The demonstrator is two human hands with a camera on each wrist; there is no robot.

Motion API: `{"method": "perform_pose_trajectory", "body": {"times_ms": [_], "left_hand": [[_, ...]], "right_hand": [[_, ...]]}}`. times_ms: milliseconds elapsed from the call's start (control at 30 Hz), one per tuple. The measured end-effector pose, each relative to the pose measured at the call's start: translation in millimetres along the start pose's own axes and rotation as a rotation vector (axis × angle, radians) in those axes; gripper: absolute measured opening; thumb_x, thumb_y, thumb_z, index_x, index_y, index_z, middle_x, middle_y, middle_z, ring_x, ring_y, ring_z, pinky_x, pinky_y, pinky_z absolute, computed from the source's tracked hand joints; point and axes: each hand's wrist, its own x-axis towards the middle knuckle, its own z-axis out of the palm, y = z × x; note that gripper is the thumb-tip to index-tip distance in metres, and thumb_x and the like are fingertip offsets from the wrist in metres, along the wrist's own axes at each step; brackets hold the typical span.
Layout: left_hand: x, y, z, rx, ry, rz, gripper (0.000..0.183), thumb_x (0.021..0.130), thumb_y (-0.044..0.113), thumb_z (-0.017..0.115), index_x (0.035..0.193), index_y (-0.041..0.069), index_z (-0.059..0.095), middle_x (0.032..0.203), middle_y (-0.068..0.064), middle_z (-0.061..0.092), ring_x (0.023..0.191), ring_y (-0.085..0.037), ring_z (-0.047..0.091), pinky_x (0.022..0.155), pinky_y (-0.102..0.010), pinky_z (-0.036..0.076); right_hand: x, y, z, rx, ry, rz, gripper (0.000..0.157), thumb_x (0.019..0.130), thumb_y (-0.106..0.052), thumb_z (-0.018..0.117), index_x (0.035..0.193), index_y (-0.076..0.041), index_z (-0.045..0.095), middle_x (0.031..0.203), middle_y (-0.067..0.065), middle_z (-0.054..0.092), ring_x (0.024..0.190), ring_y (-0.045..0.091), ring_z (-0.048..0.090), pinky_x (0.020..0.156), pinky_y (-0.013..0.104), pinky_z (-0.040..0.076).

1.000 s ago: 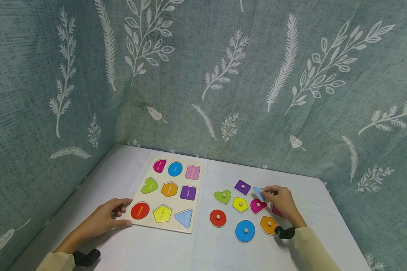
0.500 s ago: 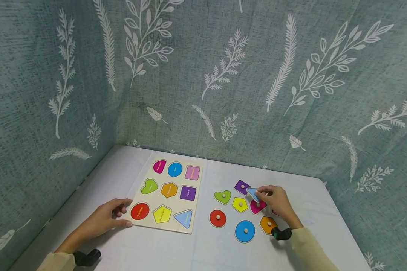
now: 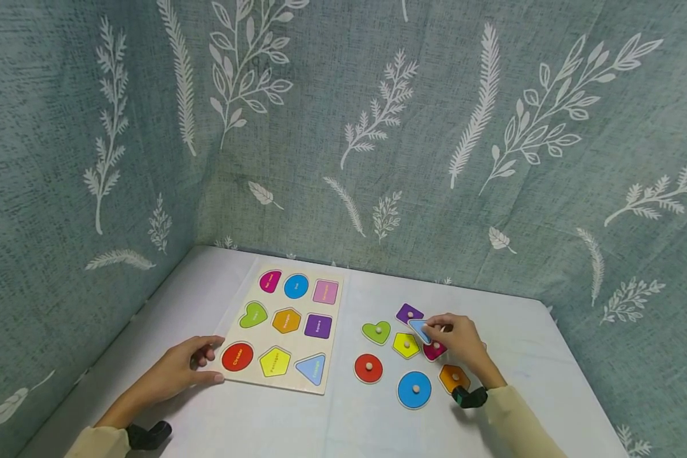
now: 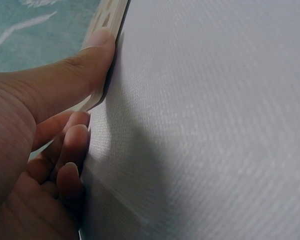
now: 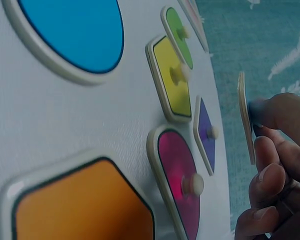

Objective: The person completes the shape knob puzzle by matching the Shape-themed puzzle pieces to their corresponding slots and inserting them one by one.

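My right hand [image 3: 460,340] pinches a light blue triangle puzzle piece [image 3: 416,329] by its knob, held tilted above the other pieces. The right wrist view shows the triangle piece [image 5: 245,117] edge-on, raised off the table, its knob hidden by fingertips. Near it lie a purple square piece [image 3: 408,312] and a magenta piece [image 3: 433,352], partly covered. At the left, my left hand [image 3: 174,369] rests beside the shape board [image 3: 246,344]. Its thumb [image 4: 85,65] touches the board's edge at the near left corner, while the other fingers are loosely bent.
Around the right hand lie a green heart [image 3: 375,333], yellow pentagon [image 3: 402,345], red circle [image 3: 368,376], blue round piece [image 3: 414,399] and orange hexagon [image 3: 449,380], all knobbed. Another piece is mostly hidden behind the hand. Patterned cloth [image 3: 343,210] closes off the table's back and left.
My right hand has lifted the triangle piece and carried it left, partly over the purple square and magenta pieces. The left hand and the board have stayed in place.
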Motion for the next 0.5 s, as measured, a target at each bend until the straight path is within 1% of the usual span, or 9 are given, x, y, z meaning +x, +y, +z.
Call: {"method": "perform_pose_trajectory", "body": {"times_ms": [267, 500], "left_hand": [[-0.4, 1.4, -0.6, 0.001, -0.002, -0.022, 0.083, 0.071, 0.026, 0.095, 0.137, -0.006, 0.056, 0.094, -0.005, 0.052, 0.088, -0.022, 0.05, 0.071, -0.025, 0.046], [-0.3, 3.0, -0.4, 0.012, -0.002, -0.025, 0.082, 0.072, 0.026, 0.095, 0.137, -0.005, 0.056, 0.094, -0.005, 0.051, 0.089, -0.022, 0.05, 0.071, -0.025, 0.046]], "right_hand": [[-3, -8, 5.7, -0.001, -0.017, -0.076, 0.017, 0.09, -0.023, 0.081, 0.101, -0.011, 0.078, 0.084, 0.0, 0.065, 0.08, 0.022, 0.055, 0.058, 0.024, 0.048], [-5, -15, 10.0, 0.007, -0.041, -0.099, 0.014, 0.09, -0.024, 0.082, 0.098, -0.013, 0.078, 0.083, 0.0, 0.063, 0.08, 0.022, 0.053, 0.058, 0.024, 0.045]]}}
